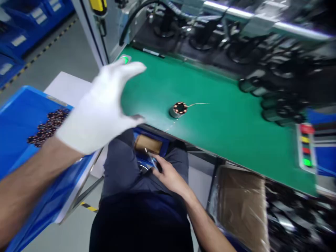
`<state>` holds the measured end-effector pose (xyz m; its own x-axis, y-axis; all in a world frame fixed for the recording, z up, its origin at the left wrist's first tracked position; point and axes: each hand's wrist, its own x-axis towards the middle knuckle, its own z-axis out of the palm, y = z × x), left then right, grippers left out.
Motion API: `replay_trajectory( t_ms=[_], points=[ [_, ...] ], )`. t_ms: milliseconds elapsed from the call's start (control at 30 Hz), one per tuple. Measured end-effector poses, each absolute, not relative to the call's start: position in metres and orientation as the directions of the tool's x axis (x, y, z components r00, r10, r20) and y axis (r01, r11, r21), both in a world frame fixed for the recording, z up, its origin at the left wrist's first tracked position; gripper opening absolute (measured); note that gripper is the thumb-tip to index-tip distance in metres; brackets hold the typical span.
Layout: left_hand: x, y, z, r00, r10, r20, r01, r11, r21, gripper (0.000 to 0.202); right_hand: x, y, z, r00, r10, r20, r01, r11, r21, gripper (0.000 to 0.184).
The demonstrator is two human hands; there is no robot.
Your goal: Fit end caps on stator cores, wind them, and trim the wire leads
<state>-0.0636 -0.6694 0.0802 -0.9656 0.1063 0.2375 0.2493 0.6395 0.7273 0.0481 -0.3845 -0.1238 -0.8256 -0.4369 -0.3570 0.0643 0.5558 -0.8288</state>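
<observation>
My left hand (102,101), in a white glove, is raised over the left end of the green work surface (223,129). Its thumb and fingers are spread, with nothing between them. To its right a small motor stator (179,110) with copper windings stands upright, one thin wire (198,104) trailing right from its top. Low over my lap, my bare right hand (168,173) is closed around a slim hand tool (151,158) with a metal tip and pale blue handle. Blur hides the tool's exact kind.
At left, a blue bin (18,115) holds a heap of copper-wound parts (49,127). Machine fixtures (202,38) line the back. Dark cylinders (278,105) stand at right near a button panel (306,147). Below the surface are a cardboard box (241,203) and a brown roll (148,144).
</observation>
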Motion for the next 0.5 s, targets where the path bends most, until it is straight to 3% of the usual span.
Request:
replay_trajectory(
  t_ms=[33,100,167,267,400,500],
  points=[
    [-0.076,-0.637,0.076,-0.95,0.222,0.219,0.312,0.656,0.687,0.097,0.05,-0.383,-0.121,-0.832,-0.433,-0.348,0.063,0.549,-0.834,0.064],
    [-0.097,-0.588,0.056,-0.945,0.304,0.12,0.303,0.676,0.672,0.091,0.057,-0.377,-0.115,-0.846,-0.408,-0.342,0.08,0.537,-0.84,0.066],
    [-0.111,-0.559,0.03,-0.951,0.291,0.105,0.282,0.677,0.68,0.079,0.065,-0.367,-0.108,-0.862,-0.367,-0.349,0.117,0.525,-0.843,0.067],
    [-0.112,-0.549,0.005,-0.95,0.207,0.233,0.312,0.627,0.714,0.053,0.08,-0.346,-0.102,-0.88,-0.3,-0.368,0.186,0.496,-0.848,0.061],
    [-0.071,-0.56,0.017,-0.918,0.209,0.338,0.397,0.497,0.771,0.015,0.099,-0.328,-0.095,-0.912,-0.19,-0.364,0.256,0.431,-0.865,0.052],
    [-0.031,-0.566,0.033,-0.893,0.242,0.38,0.449,0.546,0.707,0.012,0.105,-0.331,-0.081,-0.944,-0.14,-0.298,0.234,0.354,-0.906,0.052]
  ],
)
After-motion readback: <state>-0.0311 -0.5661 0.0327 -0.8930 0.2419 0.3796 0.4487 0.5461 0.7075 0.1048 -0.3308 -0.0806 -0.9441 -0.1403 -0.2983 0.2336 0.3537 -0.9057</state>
